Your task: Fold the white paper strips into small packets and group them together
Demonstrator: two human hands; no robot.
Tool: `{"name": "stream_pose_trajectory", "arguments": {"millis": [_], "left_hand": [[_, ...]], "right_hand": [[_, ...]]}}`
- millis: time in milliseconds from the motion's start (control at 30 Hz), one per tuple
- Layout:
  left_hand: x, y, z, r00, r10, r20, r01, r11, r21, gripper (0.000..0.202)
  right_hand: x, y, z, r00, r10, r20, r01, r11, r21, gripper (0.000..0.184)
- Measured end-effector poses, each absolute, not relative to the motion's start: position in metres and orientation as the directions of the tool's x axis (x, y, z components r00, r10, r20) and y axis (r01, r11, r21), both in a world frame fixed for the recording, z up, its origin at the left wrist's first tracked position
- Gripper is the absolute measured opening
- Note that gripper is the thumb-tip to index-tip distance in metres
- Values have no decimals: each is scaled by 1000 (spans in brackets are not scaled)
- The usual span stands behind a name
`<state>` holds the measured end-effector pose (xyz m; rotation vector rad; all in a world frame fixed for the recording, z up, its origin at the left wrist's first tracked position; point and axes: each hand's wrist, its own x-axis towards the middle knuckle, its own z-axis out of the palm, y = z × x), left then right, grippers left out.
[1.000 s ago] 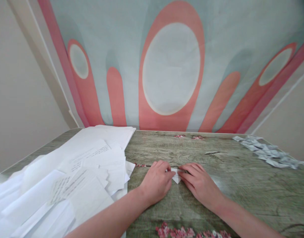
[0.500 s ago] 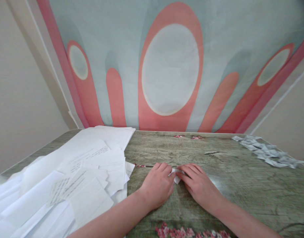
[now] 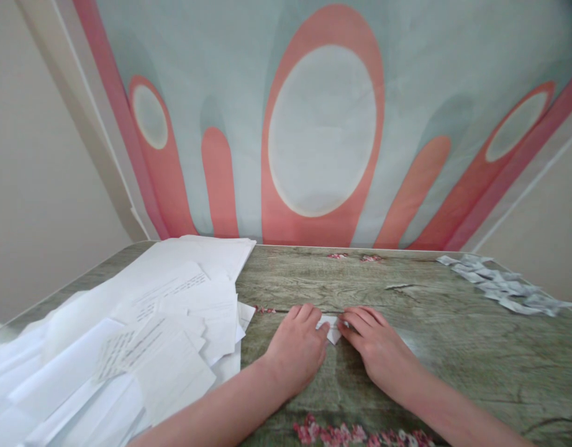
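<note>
A small folded piece of white paper (image 3: 332,329) lies on the wood-patterned table (image 3: 453,347), pressed between both my hands. My left hand (image 3: 297,347) rests palm down on its left side, fingers curled with the tips on the paper. From the right, my right hand (image 3: 376,344) presses on the paper with its fingertips. Only a small triangle of the paper shows between the fingers.
A large messy heap of white printed sheets (image 3: 141,335) covers the table's left part. A row of several small folded paper pieces (image 3: 500,285) lies at the far right. A wall (image 3: 323,124) with salmon and grey shapes rises behind the table's far edge.
Both hands have stayed on the small paper, shifting only slightly; a little less of the paper's point shows now than a second ago.
</note>
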<state>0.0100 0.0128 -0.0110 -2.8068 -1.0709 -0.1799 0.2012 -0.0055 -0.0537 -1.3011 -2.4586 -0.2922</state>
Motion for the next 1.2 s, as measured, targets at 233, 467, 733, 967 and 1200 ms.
{"name": "stream_pose_trajectory", "arguments": {"millis": [233, 467, 733, 967, 1200], "left_hand": [[10, 12, -7, 737, 659, 152, 676, -724, -134, 16], [9, 12, -10, 750, 644, 154, 662, -722, -201, 21], [9, 13, -12, 745, 655, 127, 665, -714, -218, 16], [10, 14, -12, 749, 654, 106, 660, -723, -203, 12], [9, 15, -14, 705, 685, 182, 704, -706, -70, 14]], "right_hand": [[202, -6, -53, -531, 750, 394, 831, 551, 72, 24], [204, -9, -46, -520, 763, 384, 846, 522, 109, 27], [204, -10, -45, -509, 783, 358, 853, 513, 90, 23], [210, -10, -52, -500, 752, 430, 827, 562, -20, 28], [213, -9, -53, -377, 813, 444, 818, 517, -251, 35]]}}
